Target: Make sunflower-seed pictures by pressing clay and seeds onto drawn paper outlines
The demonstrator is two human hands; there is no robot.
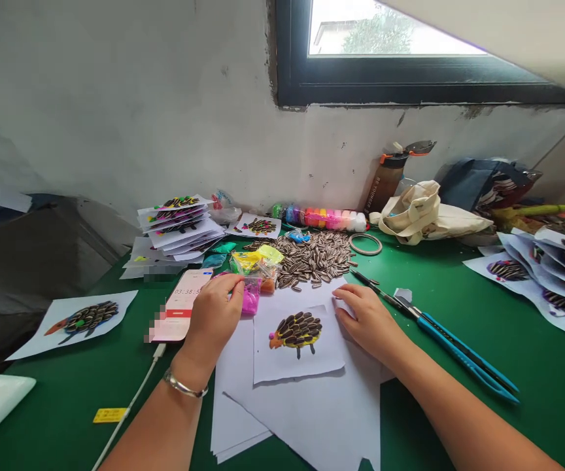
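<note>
A small bag of pink clay [250, 299] is at the fingertips of my left hand [220, 304], whose thumb and forefinger are pinched at the bag's near corner. My right hand [363, 314] rests on the white paper with its fingers apart and nothing in them. Between both hands lies a small sheet with a hedgehog picture [298, 333]. Striped seeds form its back over yellow clay, with an orange face, a pink nose and dark legs. Larger white sheets [322, 412] lie beneath. Left of the pink bag are yellow and orange clay packets [256, 261].
Behind the paper is a heap of sunflower seeds [314, 258]. A phone [182, 301] with a cable lies left. Blue tweezers [466, 356] and a dark pointed tool lie right. Stacked seed pictures [179, 229] stand back left, others [547, 275] far right. A bottle [385, 183] leans at the wall.
</note>
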